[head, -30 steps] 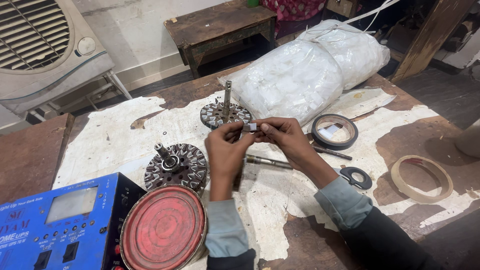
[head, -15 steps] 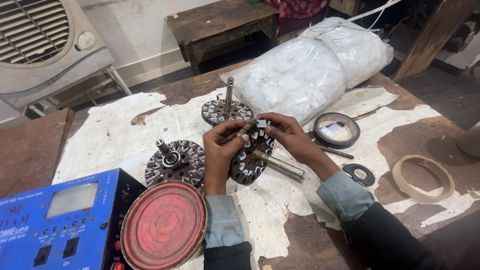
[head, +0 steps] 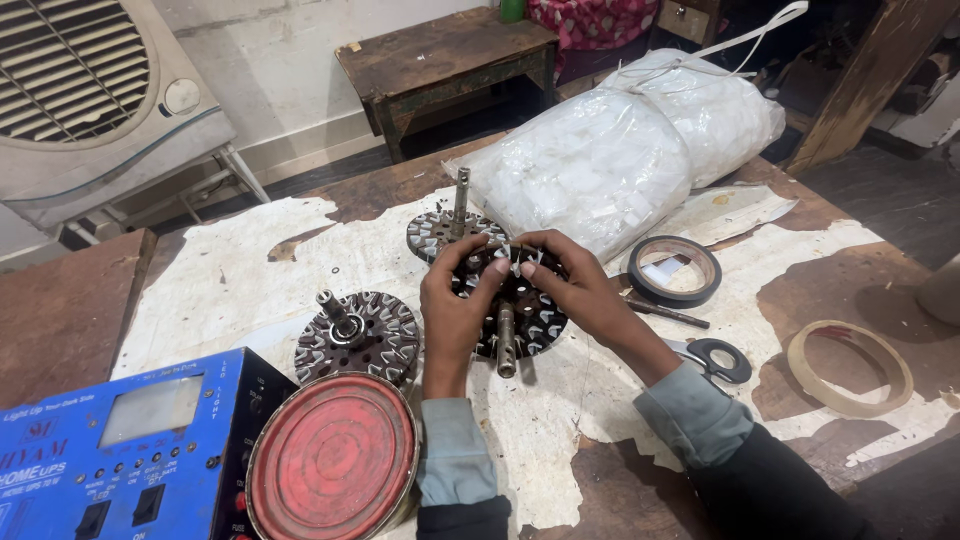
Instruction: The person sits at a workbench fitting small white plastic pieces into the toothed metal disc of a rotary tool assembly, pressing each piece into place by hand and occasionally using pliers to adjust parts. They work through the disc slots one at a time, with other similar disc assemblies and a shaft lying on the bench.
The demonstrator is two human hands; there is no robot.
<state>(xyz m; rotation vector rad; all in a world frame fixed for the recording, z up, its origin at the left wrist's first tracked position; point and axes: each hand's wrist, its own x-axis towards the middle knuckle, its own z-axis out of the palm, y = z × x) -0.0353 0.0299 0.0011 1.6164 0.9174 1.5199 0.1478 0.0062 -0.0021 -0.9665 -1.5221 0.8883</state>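
Head cam looking straight down at a beat-up wooden workbench (head: pixel 300 250) with flaky white paint all over it. Both hands are on a slotted motor stator (head: pixel 520 310), a dark round core with a steel shaft sticking out toward the camera, held up just above the bench, roughly in the middle of the shot. Left hand (head: pixel 455 305) is wrapped around its left edge, fingers curled onto the rim, so that's a closed grip on the core. Right hand (head: pixel 580 290) has it from the right side, and its fingertips are pinching a small white slip (head: pixel 520 258) at the top of the core, seems like insulation paper going at the slots, but it's too small to say exactly how it sits. Two more cores sit on the bench: one with its shaft standing up (head: pixel 445 232) just behind the hands, another (head: pixel 360 335) off to the left of the left wrist. Near that one is a round red lid (head: pixel 330 470) and a blue box with a screen and switches (head: pixel 130 450) at the bottom left. Right of the hands there's a dark tape roll (head: pixel 675 270), scissors (head: pixel 715 358) close to the right sleeve, and a tan ring of tape (head: pixel 850 365) further out. Big plastic bag of white slips (head: pixel 620 150) lies at the back.
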